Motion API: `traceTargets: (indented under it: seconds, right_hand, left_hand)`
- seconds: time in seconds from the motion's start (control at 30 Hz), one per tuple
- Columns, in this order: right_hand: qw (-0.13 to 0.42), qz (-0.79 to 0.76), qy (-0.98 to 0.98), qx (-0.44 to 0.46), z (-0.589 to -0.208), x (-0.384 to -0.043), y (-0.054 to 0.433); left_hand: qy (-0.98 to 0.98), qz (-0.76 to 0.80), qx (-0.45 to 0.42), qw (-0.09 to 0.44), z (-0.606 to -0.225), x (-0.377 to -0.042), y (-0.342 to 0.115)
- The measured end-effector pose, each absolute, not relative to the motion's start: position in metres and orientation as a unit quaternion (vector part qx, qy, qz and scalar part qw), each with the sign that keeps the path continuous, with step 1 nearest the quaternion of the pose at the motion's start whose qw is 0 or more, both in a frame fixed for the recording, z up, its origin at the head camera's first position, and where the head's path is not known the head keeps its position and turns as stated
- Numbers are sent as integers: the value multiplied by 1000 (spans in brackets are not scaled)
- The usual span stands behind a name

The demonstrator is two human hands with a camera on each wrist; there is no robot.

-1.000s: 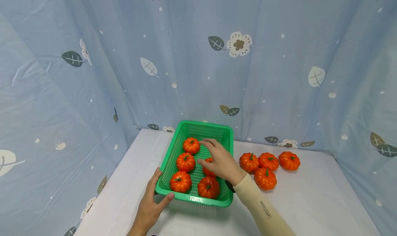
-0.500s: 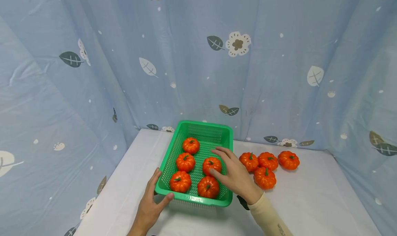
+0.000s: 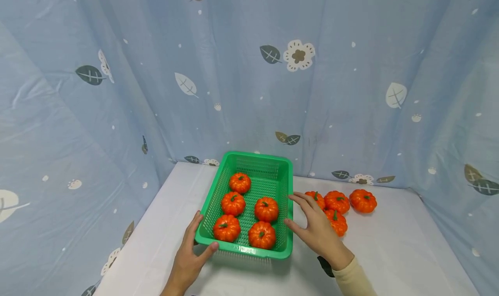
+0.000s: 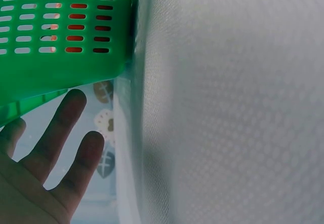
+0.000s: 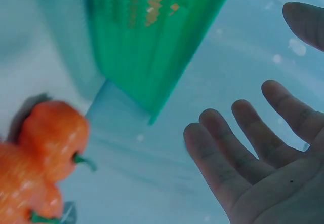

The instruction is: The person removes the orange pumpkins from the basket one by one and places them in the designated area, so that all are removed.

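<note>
A green plastic basket (image 3: 253, 250) with slotted walls holds several small orange pumpkins (image 3: 262, 235) on its floor. My left hand (image 3: 188, 258) is at its near-left corner, thumb at the front rim and fingers along the left side. Those fingers (image 4: 76, 165) look straight and spread in the left wrist view. Just outside the right rim is my right hand (image 3: 317, 226), fingers extended and nothing in them. It partly covers loose pumpkins (image 3: 337, 202) behind it. The right wrist view shows its bare palm (image 5: 288, 188) facing the basket wall (image 5: 142, 57).
Several loose pumpkins sit grouped to the right of the basket, one (image 3: 363, 201) farthest right. A white cloth (image 3: 401, 244) covers the table. A blue patterned curtain (image 3: 234, 71) hangs behind and along the sides.
My right hand has moved right, from over the basket to outside its right rim, uncovering the pumpkin at mid-right in the basket. The left hand and basket have stayed put.
</note>
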State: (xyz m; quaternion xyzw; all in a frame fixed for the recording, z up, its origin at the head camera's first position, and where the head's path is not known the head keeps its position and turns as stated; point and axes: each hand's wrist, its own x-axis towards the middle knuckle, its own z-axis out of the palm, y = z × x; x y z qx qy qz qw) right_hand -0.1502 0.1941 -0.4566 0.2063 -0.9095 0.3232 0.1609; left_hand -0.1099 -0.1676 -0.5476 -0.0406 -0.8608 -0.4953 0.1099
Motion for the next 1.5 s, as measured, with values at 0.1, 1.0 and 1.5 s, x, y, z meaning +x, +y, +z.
traceTargets:
  seconds: [0.1, 1.0, 1.5]
  right_hand:
    - [154, 327, -916, 176, -461, -147, 208]
    - [156, 310, -937, 43, -497, -140, 285]
    - [49, 309, -949, -41, -516, -145, 297]
  left_hand:
    - [-861, -494, -44, 112, -548, -110, -167]
    - [-858, -499, -43, 113, -547, -109, -168]
    - [-859, -497, -43, 113, -547, -109, -168]
